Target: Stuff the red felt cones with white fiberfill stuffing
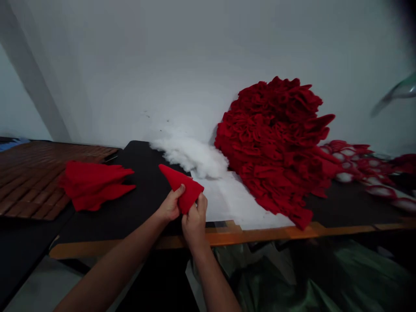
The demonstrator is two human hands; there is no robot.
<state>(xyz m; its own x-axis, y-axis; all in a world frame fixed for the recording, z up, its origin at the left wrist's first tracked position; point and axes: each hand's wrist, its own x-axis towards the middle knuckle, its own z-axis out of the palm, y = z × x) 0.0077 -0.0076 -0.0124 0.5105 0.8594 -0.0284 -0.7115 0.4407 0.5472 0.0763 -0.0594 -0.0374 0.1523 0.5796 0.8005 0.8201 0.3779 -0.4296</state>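
My left hand point(170, 205) and my right hand point(194, 220) both grip a red felt cone point(180, 185) at its wide end, just above the black table top point(143, 208). The cone's tip points up and to the left. A heap of white stuffing point(191, 154) lies right behind it against the wall. To the left, a small stack of flat red felt pieces point(92, 184) rests on the table edge.
A big pile of red felt cones point(276, 138) leans on the wall at the right, on white paper point(234, 201). Further right lie red and white finished pieces point(360, 167). A brown slatted mat point(29, 173) is at left. Green bags point(312, 277) sit under the wooden table edge point(253, 236).
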